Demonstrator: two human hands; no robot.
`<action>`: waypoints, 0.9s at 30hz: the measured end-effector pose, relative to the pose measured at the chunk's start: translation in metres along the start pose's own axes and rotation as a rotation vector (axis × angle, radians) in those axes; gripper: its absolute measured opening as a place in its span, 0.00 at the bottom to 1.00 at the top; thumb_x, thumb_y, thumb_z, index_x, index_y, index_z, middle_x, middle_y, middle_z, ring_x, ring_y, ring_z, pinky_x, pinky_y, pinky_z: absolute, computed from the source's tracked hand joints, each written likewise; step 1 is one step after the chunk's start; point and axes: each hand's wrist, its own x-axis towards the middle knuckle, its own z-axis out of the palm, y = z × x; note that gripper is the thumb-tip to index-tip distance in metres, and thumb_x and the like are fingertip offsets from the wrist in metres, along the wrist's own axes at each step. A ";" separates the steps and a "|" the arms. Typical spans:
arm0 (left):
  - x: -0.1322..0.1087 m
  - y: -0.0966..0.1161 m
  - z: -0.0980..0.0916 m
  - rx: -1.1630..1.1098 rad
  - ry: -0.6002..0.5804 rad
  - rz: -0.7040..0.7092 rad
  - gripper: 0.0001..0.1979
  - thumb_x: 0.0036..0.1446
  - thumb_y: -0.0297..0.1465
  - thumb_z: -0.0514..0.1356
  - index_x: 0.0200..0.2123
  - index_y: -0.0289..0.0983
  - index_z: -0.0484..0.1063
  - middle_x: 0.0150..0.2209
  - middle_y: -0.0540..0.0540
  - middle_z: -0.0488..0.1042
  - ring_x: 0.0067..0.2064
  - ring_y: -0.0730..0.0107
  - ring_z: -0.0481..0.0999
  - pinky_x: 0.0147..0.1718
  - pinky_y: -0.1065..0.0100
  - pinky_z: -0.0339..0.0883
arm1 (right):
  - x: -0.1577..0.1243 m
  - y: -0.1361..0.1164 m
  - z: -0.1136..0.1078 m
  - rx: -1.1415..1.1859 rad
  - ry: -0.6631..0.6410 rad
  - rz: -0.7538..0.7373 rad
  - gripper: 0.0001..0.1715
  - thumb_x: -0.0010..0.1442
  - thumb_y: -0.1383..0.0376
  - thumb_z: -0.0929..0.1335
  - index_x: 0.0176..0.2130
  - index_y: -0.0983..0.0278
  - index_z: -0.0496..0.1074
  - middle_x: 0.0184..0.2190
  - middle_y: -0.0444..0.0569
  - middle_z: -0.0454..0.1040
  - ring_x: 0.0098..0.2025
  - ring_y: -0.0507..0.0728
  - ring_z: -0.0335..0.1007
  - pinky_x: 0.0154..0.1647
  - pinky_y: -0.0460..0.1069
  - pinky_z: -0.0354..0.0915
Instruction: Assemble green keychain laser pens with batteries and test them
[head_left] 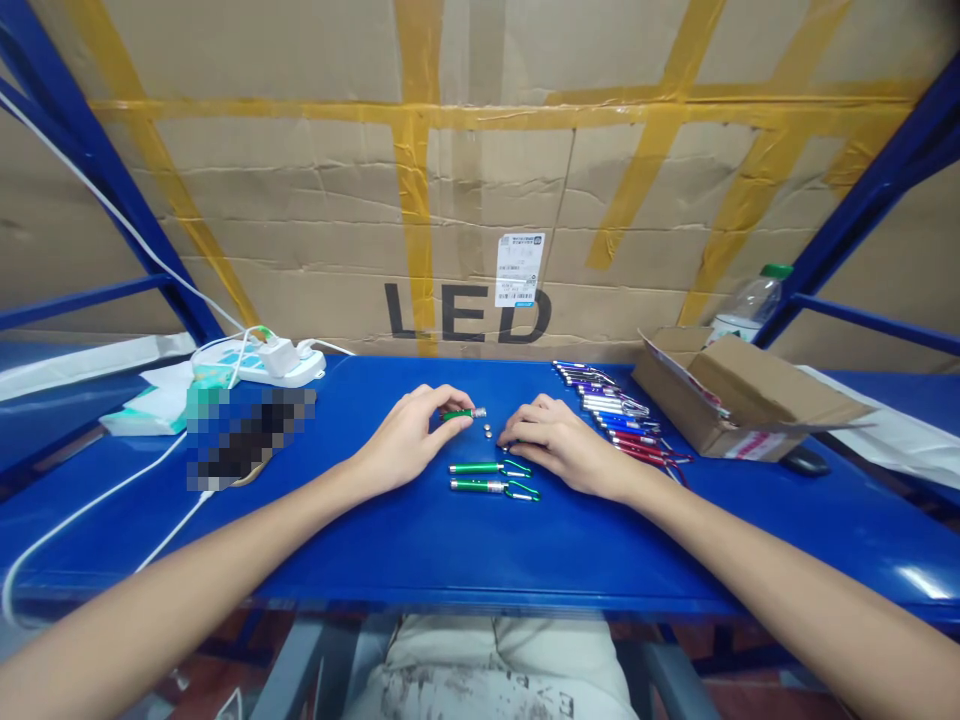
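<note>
My left hand [409, 432] pinches a small green keychain flashlight body [463, 413] just above the blue table [480, 540], its silver end pointing right. My right hand [553, 440] rests on the table with fingers curled down near two small button cells [489, 431]; what its fingertips hold is hidden. In front of both hands lie two more green flashlights [487, 477] with carabiner clips, side by side.
A row of several purple, silver, blue and red keychain flashlights [619, 415] lies to the right, beside an open cardboard box [739, 395]. A white power strip [259, 362] with cables sits at the left back. A plastic bottle [750, 300] stands behind the box. Cardboard walls the rear.
</note>
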 end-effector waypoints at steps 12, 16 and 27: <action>-0.002 -0.002 0.001 0.039 -0.058 0.111 0.11 0.74 0.40 0.60 0.49 0.42 0.79 0.47 0.45 0.80 0.49 0.58 0.73 0.51 0.58 0.66 | 0.000 -0.002 -0.003 0.004 0.016 0.040 0.08 0.77 0.63 0.66 0.44 0.59 0.74 0.44 0.51 0.79 0.47 0.62 0.68 0.50 0.57 0.61; -0.003 -0.002 0.001 0.030 -0.107 0.123 0.12 0.75 0.41 0.59 0.50 0.43 0.78 0.47 0.46 0.79 0.49 0.58 0.71 0.51 0.59 0.66 | 0.000 -0.007 -0.005 0.077 0.151 0.073 0.05 0.76 0.65 0.66 0.45 0.59 0.72 0.44 0.50 0.78 0.46 0.61 0.70 0.50 0.55 0.64; -0.003 0.000 0.002 -0.026 -0.145 0.120 0.10 0.74 0.40 0.61 0.49 0.43 0.79 0.46 0.47 0.80 0.45 0.60 0.72 0.49 0.60 0.65 | 0.003 -0.015 -0.004 0.341 0.264 0.135 0.05 0.72 0.60 0.72 0.43 0.59 0.76 0.41 0.48 0.81 0.44 0.59 0.76 0.48 0.54 0.71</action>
